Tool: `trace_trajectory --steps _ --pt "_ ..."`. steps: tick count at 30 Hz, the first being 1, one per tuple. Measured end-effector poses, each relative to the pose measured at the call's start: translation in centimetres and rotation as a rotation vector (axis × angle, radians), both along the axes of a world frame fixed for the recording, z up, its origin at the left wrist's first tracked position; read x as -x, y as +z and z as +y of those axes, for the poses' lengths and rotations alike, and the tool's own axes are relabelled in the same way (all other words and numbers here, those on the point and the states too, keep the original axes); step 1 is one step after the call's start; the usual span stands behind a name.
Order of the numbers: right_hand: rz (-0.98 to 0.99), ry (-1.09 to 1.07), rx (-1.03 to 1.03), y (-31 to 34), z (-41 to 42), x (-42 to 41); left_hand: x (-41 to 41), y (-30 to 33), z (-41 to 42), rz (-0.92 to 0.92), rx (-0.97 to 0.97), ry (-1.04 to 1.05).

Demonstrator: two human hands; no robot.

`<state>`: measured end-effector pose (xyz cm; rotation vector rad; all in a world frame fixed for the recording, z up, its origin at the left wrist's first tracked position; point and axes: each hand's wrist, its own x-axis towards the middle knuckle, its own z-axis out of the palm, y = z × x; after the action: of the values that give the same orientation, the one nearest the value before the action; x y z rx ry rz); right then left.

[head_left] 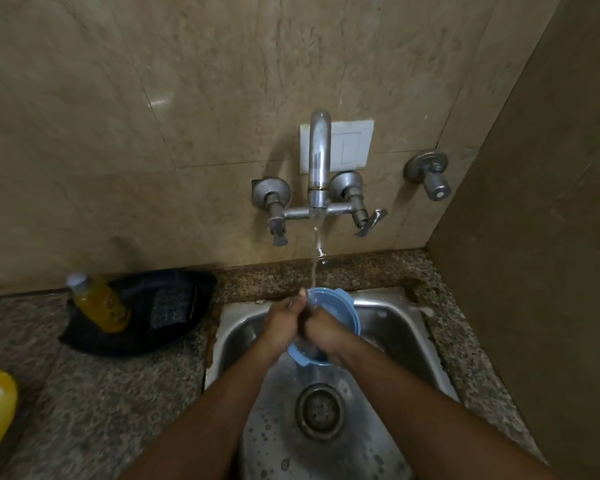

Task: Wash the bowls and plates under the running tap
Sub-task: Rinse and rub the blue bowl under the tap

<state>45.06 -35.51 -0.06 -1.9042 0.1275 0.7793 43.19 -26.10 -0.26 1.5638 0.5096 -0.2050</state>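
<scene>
Both hands grip a blue bowl [340, 308] over the sink [388, 327], under the tap's stream [314, 268]. The left hand [282, 325] pinches its left rim; the right hand [321, 332] curls inside it.

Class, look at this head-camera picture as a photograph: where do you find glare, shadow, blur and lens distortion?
Head view: dim, warm light; a small glare patch on the wall tile; the tap casts soft shadows on the wall; both hands on the blue bowl are slightly soft; the wide lens bends the counter edge and spreads the forearms; the yellow bottle looks blurred.
</scene>
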Motion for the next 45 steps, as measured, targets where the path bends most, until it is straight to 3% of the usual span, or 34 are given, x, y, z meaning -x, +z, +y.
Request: trace_trajectory --steps 2,5,7,9,12,14,15,18,20,23,25,28,30,32,35,37,39,41,43,45 --pt "-0.022 0.231 0.148 0.7 -1.1 -0.2 0.7 -0.2 -0.1 0.034 0.037 0.0" --pt "-0.378 0.364 0.478 0.9 -1.4 -1.2 0.9 -0.6 -0.8 0.088 0.027 -0.005" --pt "-0.5 0.357 0.444 0.5 -0.4 -0.2 0.4 -0.3 -0.6 0.04 0.003 0.011" --pt "-0.473 0.409 0.323 -0.2 -0.2 1.0 0.1 0.1 0.0 0.014 -0.031 -0.026" --pt "-0.483 0.617 0.514 -0.7 -1.4 0.5 0.8 -0.2 0.2 0.046 -0.01 -0.012" --pt "-0.661 0.696 0.674 -1.1 -1.6 0.1 1.0 -0.8 0.1 0.08 -0.002 0.005" --pt "-0.718 0.685 0.639 -1.4 -1.3 0.1 1.0 -1.0 0.2 0.08 0.005 0.015" --pt "-0.606 0.712 0.381 -1.8 -1.0 0.5 0.9 -0.8 1.0 0.065 -0.01 0.02" --pt "-0.499 0.791 0.462 -1.8 -1.5 0.6 1.1 -0.5 1.2 0.047 -0.02 -0.001" --pt "-0.629 0.654 0.608 -2.1 -1.5 -0.1 1.1 -0.5 0.5 0.061 -0.012 -0.036" --pt "-0.718 0.518 0.461 -2.3 -0.8 -0.3 0.8 -0.1 0.4 0.047 0.012 -0.029" --pt "-0.595 0.495 0.201 -2.0 -0.2 0.0 0.2 0.1 0.9 0.004 0.006 -0.019" --pt "-0.574 0.661 0.293 -1.7 -0.9 -0.4 0.0 0.0 1.1 -0.011 0.001 -0.012" --pt "-0.556 0.83 0.554 -1.4 -1.7 -1.2 0.2 -0.3 0.7 -0.013 -0.006 -0.002" --pt "-0.727 0.748 0.761 -1.1 -1.7 -2.2 0.0 -0.2 -0.2 0.007 -0.002 -0.005" --pt "-0.803 0.615 0.587 -1.0 -0.7 -1.9 -0.3 0.2 -0.4 -0.01 0.032 0.017" --pt "-0.673 0.532 0.32 -0.9 -0.2 -1.1 -0.9 0.3 -0.1 -0.044 0.054 0.056" --pt "-0.548 0.581 0.207 -1.4 -0.7 -0.6 -0.8 0.4 0.3 -0.046 0.059 0.046" --pt "-0.495 0.749 0.344 -1.5 -1.8 -0.6 -0.5 -0.1 0.3 -0.042 0.053 0.018" --pt "-0.464 0.917 0.666 -0.7 -2.3 -0.9 -0.1 -0.7 0.0 -0.026 0.032 0.015"
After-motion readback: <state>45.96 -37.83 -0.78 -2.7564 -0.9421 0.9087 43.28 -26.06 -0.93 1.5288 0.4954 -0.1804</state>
